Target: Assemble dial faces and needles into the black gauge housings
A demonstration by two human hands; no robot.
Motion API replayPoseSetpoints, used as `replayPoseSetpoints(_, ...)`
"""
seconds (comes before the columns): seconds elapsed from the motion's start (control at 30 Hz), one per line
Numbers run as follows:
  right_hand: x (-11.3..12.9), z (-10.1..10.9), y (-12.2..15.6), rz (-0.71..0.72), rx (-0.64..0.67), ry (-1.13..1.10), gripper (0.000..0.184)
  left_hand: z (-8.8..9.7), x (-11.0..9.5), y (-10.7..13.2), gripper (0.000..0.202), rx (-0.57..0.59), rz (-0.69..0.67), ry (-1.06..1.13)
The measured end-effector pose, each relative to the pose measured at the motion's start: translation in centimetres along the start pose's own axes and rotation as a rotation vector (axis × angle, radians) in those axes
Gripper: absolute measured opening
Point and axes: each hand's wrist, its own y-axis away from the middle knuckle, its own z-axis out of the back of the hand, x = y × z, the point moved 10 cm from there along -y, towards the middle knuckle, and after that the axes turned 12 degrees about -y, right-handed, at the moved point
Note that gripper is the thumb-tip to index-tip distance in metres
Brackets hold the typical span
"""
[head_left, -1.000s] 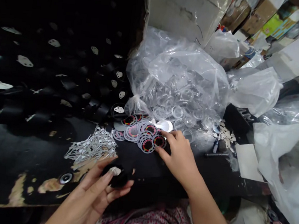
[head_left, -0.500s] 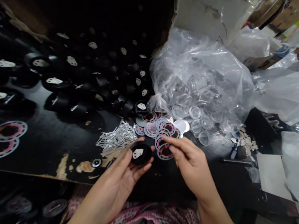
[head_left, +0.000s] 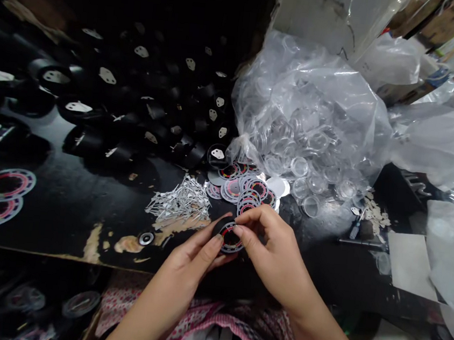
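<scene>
Left hand: the left hand (head_left: 191, 259) grasps a black round housing (head_left: 221, 224), thumb at the near rim; its other fingers are mostly hidden beneath.
Right hand: the right hand (head_left: 274, 253) pinches a printed dial disc (head_left: 231, 242) between thumb and forefinger; the other fingertips are hard to make out.
Dial disc: over the housing's face, between both hands, partly covered by fingertips; whether it sits fully seated cannot be told.
Disc pile: overlapping dial discs (head_left: 231, 189) just beyond the hands, the nearest partly covered by the right hand.
Metal pieces: a tangled heap of thin pieces (head_left: 181, 203), single shapes hard to separate.
Clear bag: a plastic bag (head_left: 312, 87) blurs the clear round covers inside.
Left edge: two dial discs (head_left: 8, 185) overlap; black housings (head_left: 87, 142) fade into shadow, some cut off.
</scene>
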Motion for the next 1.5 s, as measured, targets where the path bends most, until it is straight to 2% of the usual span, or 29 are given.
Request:
replayPoseSetpoints(0.2, -0.9, -0.3, -0.2, -0.069, 0.025, 0.056, 0.005, -0.4, -0.1, -0.2, 0.033, 0.04, -0.034, -0.018)
replayPoseSetpoints(0.3, -1.9, -0.4, 0.3, -0.132, 0.018, 0.055, 0.011, -0.2, 0.0, -0.2, 0.035, 0.03, -0.054, -0.068)
replayPoseSetpoints(0.37, -2.2, -0.7, 0.8, -0.154, 0.045, 0.025, 0.01, 0.3, 0.1, 0.1, 0.036, 0.016, -0.053, -0.13)
replayPoseSetpoints(0.47, -1.8, -2.3, 1.2, -0.148, 0.191, 0.016, 0.014, 2.4, -0.1, 1.3, 0.036, -0.072, -0.077, -0.27)
replayPoseSetpoints(0.53, -1.2, -3.5, 0.8, -0.093, 0.27, 0.138, 0.014, 4.5, -0.1, 2.3, 0.036, -0.169, -0.068, -0.302)
replayPoseSetpoints(0.63, -0.3, -5.3, -0.7, 0.05, 0.295, 0.548, 0.011, 7.5, -0.2, 3.5, 0.032, -0.309, -0.054, -0.133)
replayPoseSetpoints(0.7, -0.1, -7.0, -1.5, 0.15, 0.316, 0.792, 0.012, 8.7, -0.7, 4.0, 0.026, -0.38, -0.084, 0.006)
replayPoseSetpoints(0.77, 0.0, -8.6, -2.0, 0.234, 0.336, 0.917, 0.013, 9.1, -1.1, 4.3, 0.024, -0.422, -0.098, 0.081)
replayPoseSetpoints(0.87, 0.2, -9.9, -2.4, 0.305, 0.352, 0.984, 0.014, 8.6, -1.3, 4.5, 0.028, -0.432, -0.067, 0.146)
replayPoseSetpoints(0.97, 0.4, -9.8, -2.4, 0.302, 0.363, 0.942, 0.013, 7.5, -1.2, 4.2, 0.033, -0.395, -0.04, 0.214)
replayPoseSetpoints(1.17, 0.8, -7.3, -1.5, 0.256, 0.27, 0.769, 0.016, 6.0, -2.7, 2.7, 0.025, -0.352, -0.187, 0.265)
replayPoseSetpoints(1.37, 1.5, -5.0, -0.5, 0.293, 0.194, 0.699, 0.02, 4.6, -2.7, 2.3, 0.021, -0.286, -0.104, 0.286)
replayPoseSetpoints(1.5, 2.5, -3.9, 0.1, 0.265, 0.172, 0.385, 0.017, 4.2, -3.4, 2.0, 0.029, -0.317, -0.113, 0.221)
